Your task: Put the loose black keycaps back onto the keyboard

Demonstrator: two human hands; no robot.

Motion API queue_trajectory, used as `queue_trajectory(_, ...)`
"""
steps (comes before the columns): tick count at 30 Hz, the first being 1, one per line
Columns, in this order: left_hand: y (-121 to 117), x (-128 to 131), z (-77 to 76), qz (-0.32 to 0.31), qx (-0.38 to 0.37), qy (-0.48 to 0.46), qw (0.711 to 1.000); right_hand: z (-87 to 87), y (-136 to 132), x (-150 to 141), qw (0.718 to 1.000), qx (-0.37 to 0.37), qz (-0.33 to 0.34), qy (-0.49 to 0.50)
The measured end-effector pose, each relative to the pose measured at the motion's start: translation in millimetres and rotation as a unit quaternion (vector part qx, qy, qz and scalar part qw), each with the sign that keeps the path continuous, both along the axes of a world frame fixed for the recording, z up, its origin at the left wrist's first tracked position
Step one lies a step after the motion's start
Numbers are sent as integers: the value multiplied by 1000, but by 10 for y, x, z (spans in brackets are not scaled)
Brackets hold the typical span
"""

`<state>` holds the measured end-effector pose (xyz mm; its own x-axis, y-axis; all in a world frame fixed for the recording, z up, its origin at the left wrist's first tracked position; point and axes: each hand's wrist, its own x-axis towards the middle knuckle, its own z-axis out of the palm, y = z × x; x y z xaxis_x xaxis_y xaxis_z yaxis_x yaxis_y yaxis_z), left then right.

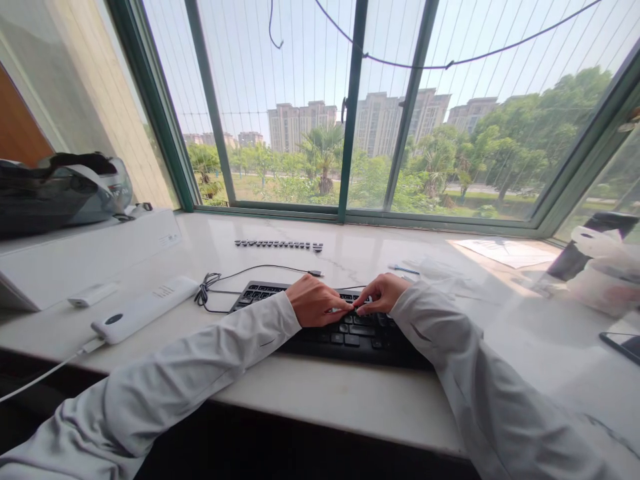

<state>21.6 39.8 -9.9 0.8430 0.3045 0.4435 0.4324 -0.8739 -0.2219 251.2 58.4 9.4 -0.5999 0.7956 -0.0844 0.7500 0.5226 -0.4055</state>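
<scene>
A black keyboard lies on the white sill near its front edge. Its upper rows at the left show bare sockets without caps, while keycaps sit on the lower rows. My left hand rests over the keyboard's middle, fingers bunched and pointing right. From the other side my right hand meets it, thumb and index finger pinched at the keys. The fingertips of both hands almost touch; whatever small thing is between them is hidden. Behind the keyboard, a row of loose black keycaps is lined up on the sill.
A coiled black USB cable lies left of the keyboard. Further left are a white power strip, a white box and a dark bag. A blue pen-like tool, plastic wrapping and a phone lie to the right.
</scene>
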Motion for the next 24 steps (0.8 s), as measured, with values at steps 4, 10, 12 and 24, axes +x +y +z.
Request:
queue_trajectory(4,8,-2,-12,-7,3,9,1000,3,-29,-8,1000,23,-14,-8)
queue_trajectory(10,13,-12,-20,1,11,13,1000,49,-63,-31,999,43,-14,-21)
queue_trajectory(12,15,-12,-19,6,10,14,1000,58,-66,-38,999,38,-13,-26)
queue_trajectory(24,22,-21,-5,6,10,33,999,13,-49,-55,998,54,-9,-10)
